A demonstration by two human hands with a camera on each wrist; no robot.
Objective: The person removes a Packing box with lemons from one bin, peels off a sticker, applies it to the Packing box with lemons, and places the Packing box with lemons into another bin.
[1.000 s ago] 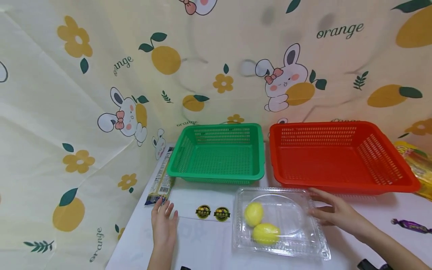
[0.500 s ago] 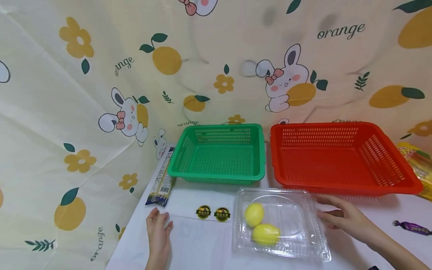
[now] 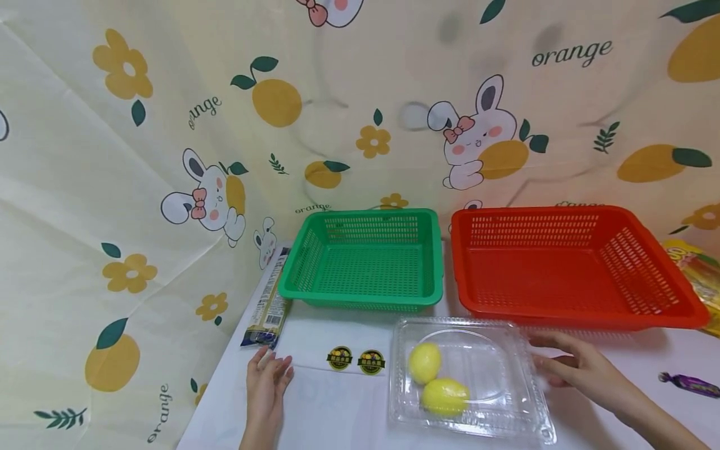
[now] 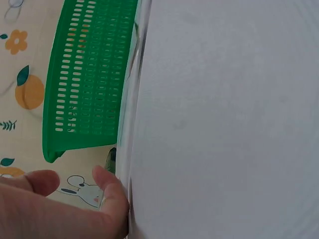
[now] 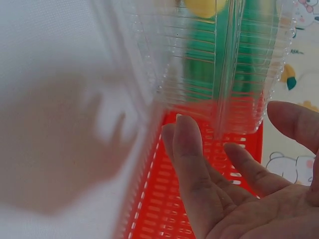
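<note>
A clear plastic clamshell box lies closed on the white table, with two yellow lemons inside at its left. Just off the box's right side is my right hand, its fingers spread and nothing in them; the right wrist view shows a gap between the fingertips and the ribbed plastic wall. My left hand rests at the table's left, fingers loosely bent and holding nothing. It is nearest to a long printed packet lying beside the green basket. Two round black-and-gold stickers lie between my left hand and the box.
Behind the box stands a red basket, beside the green one. A purple wrapped candy lies at the right, and a yellow snack bag sits past the red basket. A patterned curtain hangs behind and on the left.
My right hand has drawn back to the right, off the box's edge. My left hand has shifted slightly down and left. The box and lemons stay put on the table.
</note>
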